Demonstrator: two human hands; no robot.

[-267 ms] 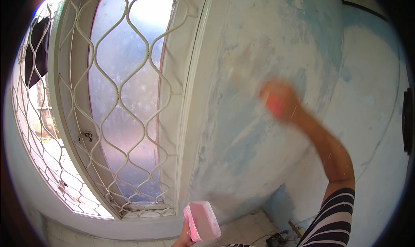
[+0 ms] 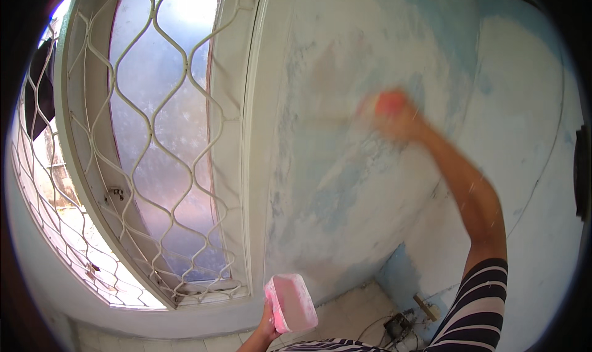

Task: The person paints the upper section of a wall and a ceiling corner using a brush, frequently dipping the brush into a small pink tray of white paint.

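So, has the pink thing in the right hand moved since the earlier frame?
Yes, up: the pink thing in the right hand sits higher against the window grille.

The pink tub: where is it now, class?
In the head view, the pink tub is at bottom centre, in the left hand, right of the frosted pane.

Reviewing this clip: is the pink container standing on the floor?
No, the person's left hand grips the pink container by its side and holds it up.
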